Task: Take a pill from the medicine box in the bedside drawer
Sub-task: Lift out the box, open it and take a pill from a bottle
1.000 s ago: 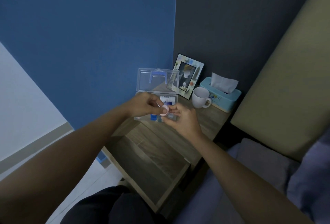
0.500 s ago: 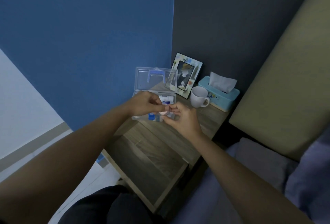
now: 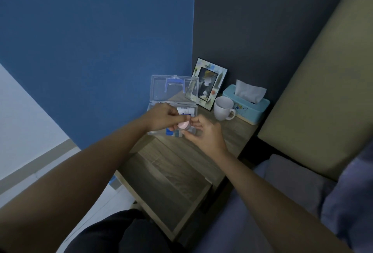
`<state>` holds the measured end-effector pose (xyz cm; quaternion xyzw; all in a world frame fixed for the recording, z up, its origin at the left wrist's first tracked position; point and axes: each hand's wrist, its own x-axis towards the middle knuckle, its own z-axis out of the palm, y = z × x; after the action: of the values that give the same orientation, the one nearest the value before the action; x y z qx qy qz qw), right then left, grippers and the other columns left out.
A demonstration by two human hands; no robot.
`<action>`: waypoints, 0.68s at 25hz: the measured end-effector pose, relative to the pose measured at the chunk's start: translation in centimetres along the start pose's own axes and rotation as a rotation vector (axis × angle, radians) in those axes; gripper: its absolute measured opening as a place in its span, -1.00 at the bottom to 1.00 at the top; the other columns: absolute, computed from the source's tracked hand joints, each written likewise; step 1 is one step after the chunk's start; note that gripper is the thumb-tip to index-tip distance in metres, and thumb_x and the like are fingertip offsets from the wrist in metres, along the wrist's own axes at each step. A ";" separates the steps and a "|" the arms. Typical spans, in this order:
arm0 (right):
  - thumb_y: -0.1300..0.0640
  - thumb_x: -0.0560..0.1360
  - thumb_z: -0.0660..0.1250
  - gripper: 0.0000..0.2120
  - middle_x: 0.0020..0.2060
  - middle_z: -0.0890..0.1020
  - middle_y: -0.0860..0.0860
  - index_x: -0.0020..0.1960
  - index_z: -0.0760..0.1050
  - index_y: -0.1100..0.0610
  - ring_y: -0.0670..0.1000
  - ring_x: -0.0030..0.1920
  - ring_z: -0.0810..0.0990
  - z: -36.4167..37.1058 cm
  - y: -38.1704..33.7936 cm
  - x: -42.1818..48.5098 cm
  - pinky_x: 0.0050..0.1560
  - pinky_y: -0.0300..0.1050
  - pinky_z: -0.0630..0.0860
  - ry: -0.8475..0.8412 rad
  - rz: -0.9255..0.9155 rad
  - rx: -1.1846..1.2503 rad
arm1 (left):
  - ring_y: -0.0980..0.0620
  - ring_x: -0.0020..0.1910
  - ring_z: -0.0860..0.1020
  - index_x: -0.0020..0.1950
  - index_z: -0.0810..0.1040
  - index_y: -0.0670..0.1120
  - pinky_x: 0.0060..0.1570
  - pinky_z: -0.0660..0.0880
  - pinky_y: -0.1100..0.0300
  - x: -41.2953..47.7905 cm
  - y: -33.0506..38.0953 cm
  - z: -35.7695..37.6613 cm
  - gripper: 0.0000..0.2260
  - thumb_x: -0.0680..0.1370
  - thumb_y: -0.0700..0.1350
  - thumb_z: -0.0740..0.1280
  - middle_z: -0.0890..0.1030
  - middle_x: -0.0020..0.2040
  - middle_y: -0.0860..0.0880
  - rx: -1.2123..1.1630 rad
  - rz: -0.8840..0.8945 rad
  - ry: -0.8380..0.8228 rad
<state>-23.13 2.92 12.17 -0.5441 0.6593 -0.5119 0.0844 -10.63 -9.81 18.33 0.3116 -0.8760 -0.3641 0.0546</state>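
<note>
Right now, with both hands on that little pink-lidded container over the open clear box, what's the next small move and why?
Probably twist or lift the pink lid off. The left hand pinches the small pink-lidded container at its top while the right hand steadies it from below, above the open clear plastic medicine box. The lid looks still seated and no pill shows yet.

Around the medicine box (image 3: 173, 109) on the nightstand (image 3: 238, 131), the mug (image 3: 223, 108), picture frame (image 3: 210, 83) and tissue box (image 3: 247, 103) crowd its right, its raised lid (image 3: 174, 89) blocks behind, while the open drawer (image 3: 161, 182) in front lies bare.
</note>
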 end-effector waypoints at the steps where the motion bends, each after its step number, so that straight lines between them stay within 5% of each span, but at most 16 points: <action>1: 0.17 0.29 0.53 -0.68 -0.07 0.70 0.12 -0.02 0.54 0.23 -0.05 -0.08 0.67 0.0 0.1 -0.1 -0.01 -0.14 0.62 0.007 -0.001 -0.010 | 0.04 -0.32 0.66 -0.21 0.67 -0.18 -0.18 0.53 0.31 0.2 0.0 0.3 -0.60 0.49 0.16 0.30 0.70 -0.30 -0.15 -0.018 -0.020 0.010; 5: 0.14 0.32 0.51 -0.69 -0.06 0.70 0.09 -0.01 0.54 0.21 -0.06 -0.08 0.67 -0.1 1.3 -0.4 -0.06 -0.17 0.62 0.041 0.023 -0.046 | 0.09 -0.42 0.63 -0.28 0.66 -0.17 -0.43 0.46 0.47 1.2 0.1 1.3 -0.64 0.47 0.10 0.33 0.67 -0.41 -0.08 -0.128 -0.124 0.080; 9: 0.11 0.32 0.51 -0.60 0.02 0.64 -0.02 0.11 0.47 0.06 -0.22 -0.03 0.59 -0.4 3.9 -1.3 -0.01 -0.37 0.54 0.001 0.238 0.114 | 0.18 -0.38 0.63 -0.20 0.63 -0.13 -0.26 0.56 0.35 1.9 -0.8 2.3 -0.77 0.44 0.04 0.40 0.67 -0.30 -0.06 -0.266 -0.135 0.108; 13: 0.17 0.31 0.52 -0.61 0.02 0.65 0.03 0.09 0.51 0.05 -0.03 0.03 0.62 -0.1 8.6 -3.7 0.10 -0.02 0.58 -0.044 0.466 0.209 | -0.04 -0.09 0.62 0.02 0.61 -0.14 0.03 0.56 0.01 2.7 -3.0 5.9 -0.79 0.43 -0.10 0.45 0.67 -0.03 -0.19 -0.280 -0.135 0.094; 17: 0.19 0.28 0.53 -0.65 0.00 0.66 0.13 0.04 0.56 0.14 0.10 0.03 0.61 1.5 13.2 -6.5 0.11 0.02 0.54 -0.008 0.593 0.042 | -0.02 -0.01 0.60 0.09 0.59 -0.14 -0.04 0.49 0.22 3.5 -5.7 12.0 -0.73 0.42 -0.11 0.45 0.65 0.05 -0.12 -0.115 -0.062 -0.017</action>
<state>-27.90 5.71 -1.50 -0.3277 0.7785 -0.4763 0.2441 -14.42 -7.72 5.35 0.3317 -0.8439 -0.4182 0.0535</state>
